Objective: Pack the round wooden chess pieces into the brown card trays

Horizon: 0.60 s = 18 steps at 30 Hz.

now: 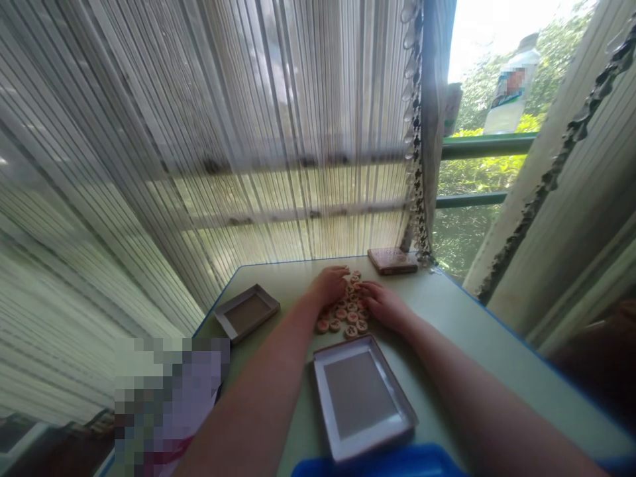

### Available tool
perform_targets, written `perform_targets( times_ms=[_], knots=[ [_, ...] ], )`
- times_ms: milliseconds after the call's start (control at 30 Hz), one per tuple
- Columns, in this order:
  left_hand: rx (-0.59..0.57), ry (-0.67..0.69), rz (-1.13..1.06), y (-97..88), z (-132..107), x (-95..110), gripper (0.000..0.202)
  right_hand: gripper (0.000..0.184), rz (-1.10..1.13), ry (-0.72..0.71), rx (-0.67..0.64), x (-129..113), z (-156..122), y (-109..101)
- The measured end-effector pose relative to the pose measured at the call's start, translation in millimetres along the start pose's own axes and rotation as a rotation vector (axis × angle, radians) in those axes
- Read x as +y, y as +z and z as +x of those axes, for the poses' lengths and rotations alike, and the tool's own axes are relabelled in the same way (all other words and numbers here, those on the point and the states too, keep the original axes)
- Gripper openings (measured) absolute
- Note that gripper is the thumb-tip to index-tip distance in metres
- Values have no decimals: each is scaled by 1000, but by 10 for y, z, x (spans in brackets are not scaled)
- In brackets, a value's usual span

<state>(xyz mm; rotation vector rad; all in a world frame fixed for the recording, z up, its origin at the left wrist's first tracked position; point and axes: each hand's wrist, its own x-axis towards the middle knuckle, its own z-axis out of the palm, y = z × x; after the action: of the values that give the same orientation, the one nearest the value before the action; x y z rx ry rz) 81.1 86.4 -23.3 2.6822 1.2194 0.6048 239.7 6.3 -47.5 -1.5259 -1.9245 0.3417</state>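
Note:
Several round wooden Chinese chess pieces [352, 317], marked with red and dark characters, lie in a loose heap on the pale green table [462, 331]. At the heap's left side rests my left hand [328, 286], low over the pieces, its fingers reaching toward the far end. My right hand [383, 305] lies against the right side, fingers stretched out and touching pieces. Neither hand appears to grip a piece, though parts of the heap are hidden beneath the fingers. Nearer to me is a shallow box tray [355, 391] with a white rim.
Another shallow box part [247, 311] sits at the table's left edge. A flat brown box [392, 260] is at the far edge. Something blue [382, 462] shows at the bottom. Curtains [298, 99] hang behind; a bottle [514, 86] stands on the window rail [489, 146].

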Motion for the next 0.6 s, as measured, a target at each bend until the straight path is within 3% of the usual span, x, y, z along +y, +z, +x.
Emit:
perform_targets(
  times_ms=[167,467,600],
  knots=[
    [-100,131,-7,3,32,101,33,38,-22,-20,-19,8,13,8],
    [-7,-29,113,-52,8,88,32,37,-33,-2,3,3,13,7],
    [-68,-22,48,-40,32,78,34,34,-31,-7,10,24,24,11]
  ],
)
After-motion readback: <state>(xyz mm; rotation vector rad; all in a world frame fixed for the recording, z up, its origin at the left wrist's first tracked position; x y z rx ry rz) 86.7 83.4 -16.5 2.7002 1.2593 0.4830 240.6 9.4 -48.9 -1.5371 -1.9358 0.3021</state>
